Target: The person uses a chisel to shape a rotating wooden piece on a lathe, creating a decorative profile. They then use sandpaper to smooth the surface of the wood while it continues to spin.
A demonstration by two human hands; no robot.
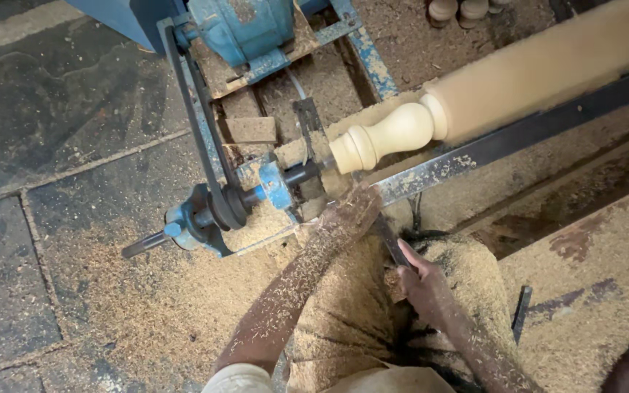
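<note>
Stone floor (60,94) is taking up the whole left side of the frame, dark slabs with sawdust (161,291) drifting over the lower middle, and there's even more of it piling up over the person's lap at the bottom center. Running from the top right corner down toward the middle is the big pale wooden spindle (518,76), blurring like it's spinning, and it's narrowing into a turned bit with a bulb and rings (384,135) right about center frame. Just under it a long dark metal bar (504,142) is slanting across from the right edge to the center, flecked with dust. Upper middle, a blue motor housing (245,29) is sitting on a blue frame, and a black belt (198,124) is coming down from it to a pulley (220,207) on a blue shaft at center left. Bottom right, a sawdust-covered plank (591,291) is filling the corner. Now the hands: the left hand (347,215), totally caked in shavings, is pressing down on the near end of the bar just below the turned end, fingers curled over a dark chisel (391,244). The right hand (420,280), lower and a bit right of center, is gripping the back of that same chisel, closed tight around it.
</note>
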